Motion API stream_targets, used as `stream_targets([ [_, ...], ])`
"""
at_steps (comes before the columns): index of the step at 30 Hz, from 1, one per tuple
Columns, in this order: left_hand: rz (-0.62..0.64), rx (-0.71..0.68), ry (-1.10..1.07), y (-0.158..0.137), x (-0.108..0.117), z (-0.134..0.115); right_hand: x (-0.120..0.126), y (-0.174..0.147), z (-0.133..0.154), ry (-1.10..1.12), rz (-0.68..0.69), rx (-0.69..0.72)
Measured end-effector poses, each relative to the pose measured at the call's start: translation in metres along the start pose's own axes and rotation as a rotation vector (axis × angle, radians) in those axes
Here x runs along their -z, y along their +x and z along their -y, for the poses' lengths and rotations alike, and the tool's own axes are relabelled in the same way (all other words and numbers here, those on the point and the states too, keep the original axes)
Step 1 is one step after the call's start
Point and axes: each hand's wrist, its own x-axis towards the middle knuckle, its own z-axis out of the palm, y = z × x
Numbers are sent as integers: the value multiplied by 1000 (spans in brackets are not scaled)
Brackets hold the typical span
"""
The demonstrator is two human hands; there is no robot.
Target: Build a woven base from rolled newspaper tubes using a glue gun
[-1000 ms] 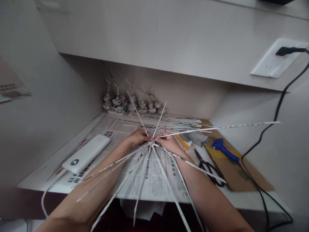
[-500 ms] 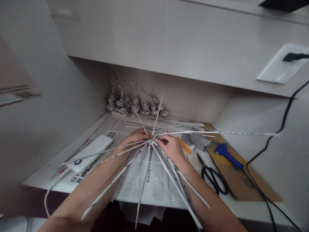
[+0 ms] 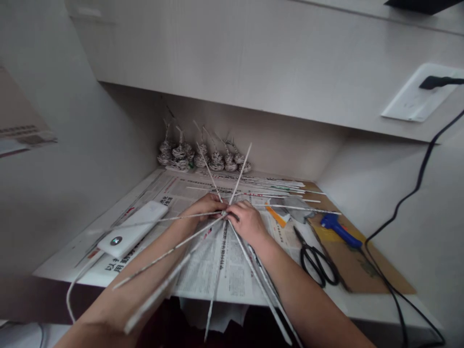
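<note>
Several rolled newspaper strips (image 3: 177, 245) radiate like spokes from one crossing point, held above a newspaper-covered tabletop (image 3: 232, 282). My left hand (image 3: 208, 207) pinches the crossing from the left. From the right, my right hand (image 3: 246, 218) grips the strips close to the same centre, its fingers curled. Some strips point away toward the back, others run toward me over my forearms, and one sticks out to the right past my right hand. The fingertips partly cover the exact centre, so the weave there is hard to make out.
Gourd-shaped woven paper pieces (image 3: 180, 157) stand along the back wall, loose paper strips (image 3: 275, 182) before them. To the right lie black scissors (image 3: 317, 263), a blue glue gun (image 3: 340, 229) and cardboard (image 3: 373, 270). A white power bank (image 3: 134, 229) with cable lies left.
My right hand has shifted slightly left, closer over the centre. The spokes have turned a little, and the long strip at the right now reaches less far. Both hands keep hold.
</note>
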Motion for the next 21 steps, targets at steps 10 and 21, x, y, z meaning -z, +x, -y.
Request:
stream_targets([
  [10,46,-42,-69,4,-1,4,-12,-1,-4,302,-120,-341],
  [21,48,-101,-27,3,0,-1,-20,3,-20,494,-210,-578],
])
